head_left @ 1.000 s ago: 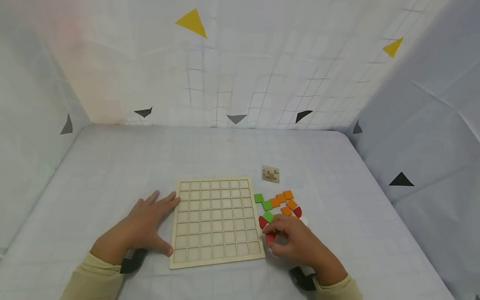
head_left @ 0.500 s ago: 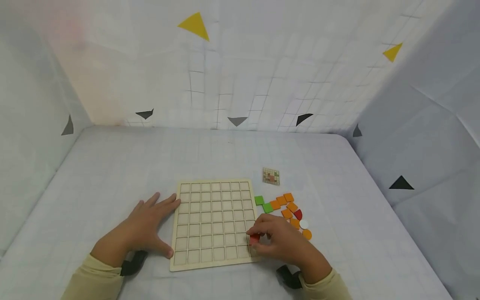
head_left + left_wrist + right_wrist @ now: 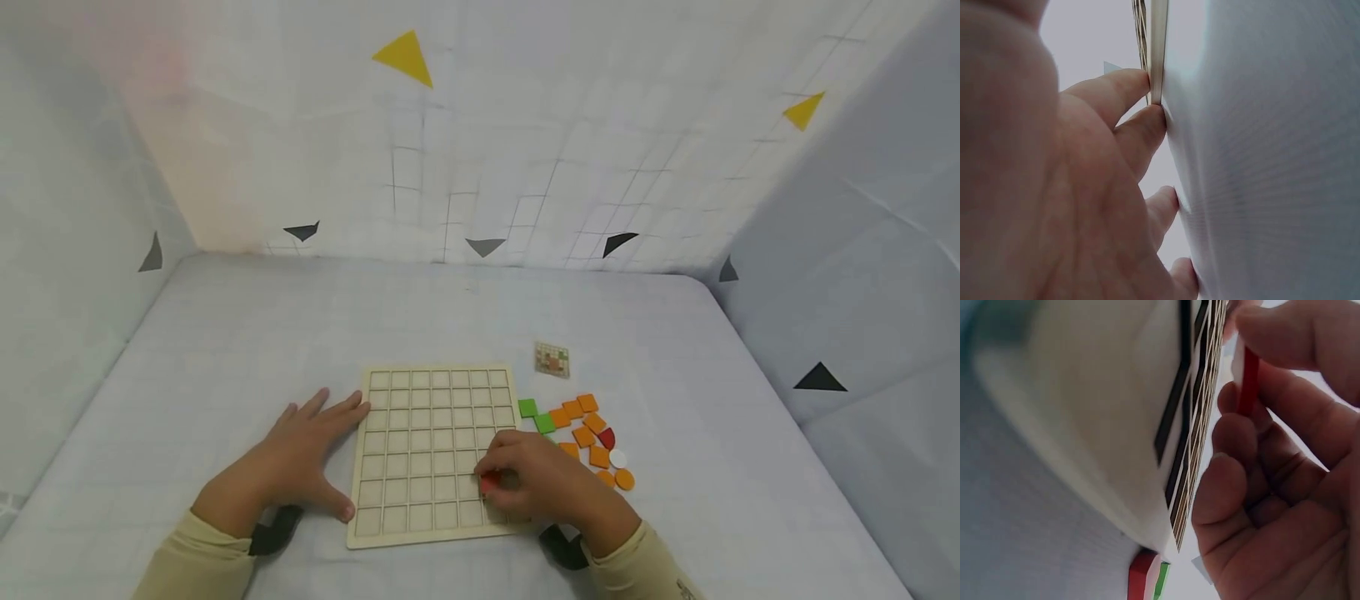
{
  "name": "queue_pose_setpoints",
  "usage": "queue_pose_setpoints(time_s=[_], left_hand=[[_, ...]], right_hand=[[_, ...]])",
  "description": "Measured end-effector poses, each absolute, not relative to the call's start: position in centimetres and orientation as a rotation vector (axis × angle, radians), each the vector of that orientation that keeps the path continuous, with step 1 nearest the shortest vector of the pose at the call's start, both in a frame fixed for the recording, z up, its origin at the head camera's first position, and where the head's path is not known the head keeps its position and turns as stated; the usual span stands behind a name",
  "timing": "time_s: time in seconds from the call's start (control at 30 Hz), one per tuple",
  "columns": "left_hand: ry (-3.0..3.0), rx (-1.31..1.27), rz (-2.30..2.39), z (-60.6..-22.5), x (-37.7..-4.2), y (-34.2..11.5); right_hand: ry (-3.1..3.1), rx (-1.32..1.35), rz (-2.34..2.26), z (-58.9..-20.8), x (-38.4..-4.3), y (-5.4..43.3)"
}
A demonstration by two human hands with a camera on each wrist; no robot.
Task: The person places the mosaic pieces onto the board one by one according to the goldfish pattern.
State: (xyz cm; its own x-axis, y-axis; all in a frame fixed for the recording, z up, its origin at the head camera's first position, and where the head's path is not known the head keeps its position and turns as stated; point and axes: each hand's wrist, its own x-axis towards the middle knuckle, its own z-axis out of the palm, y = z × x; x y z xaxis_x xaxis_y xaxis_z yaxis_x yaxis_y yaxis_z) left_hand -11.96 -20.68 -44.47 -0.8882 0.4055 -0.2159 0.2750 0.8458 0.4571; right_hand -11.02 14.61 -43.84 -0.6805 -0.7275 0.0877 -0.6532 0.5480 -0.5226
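One red piece [image 3: 1249,381] sits pinched at the tip of the right grip [image 3: 538,477].

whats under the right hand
The right hand pinches a red piece over the grid board, whose right edge runs beneath. What lies directly below the hand is covered in the head view.

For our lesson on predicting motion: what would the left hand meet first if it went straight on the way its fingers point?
The wooden grid board, most likely: the left hand seems to touch its left edge.
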Motion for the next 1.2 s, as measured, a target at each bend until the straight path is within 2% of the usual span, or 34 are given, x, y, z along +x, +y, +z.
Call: queue_pose_setpoints(time_s=[1.2], left_hand=[[2.724, 0.522, 0.598, -44.17, -11.83, -20.48]], right_hand=[[2.601, -0.981, -0.701, -43.73, -10.84, 14.46]])
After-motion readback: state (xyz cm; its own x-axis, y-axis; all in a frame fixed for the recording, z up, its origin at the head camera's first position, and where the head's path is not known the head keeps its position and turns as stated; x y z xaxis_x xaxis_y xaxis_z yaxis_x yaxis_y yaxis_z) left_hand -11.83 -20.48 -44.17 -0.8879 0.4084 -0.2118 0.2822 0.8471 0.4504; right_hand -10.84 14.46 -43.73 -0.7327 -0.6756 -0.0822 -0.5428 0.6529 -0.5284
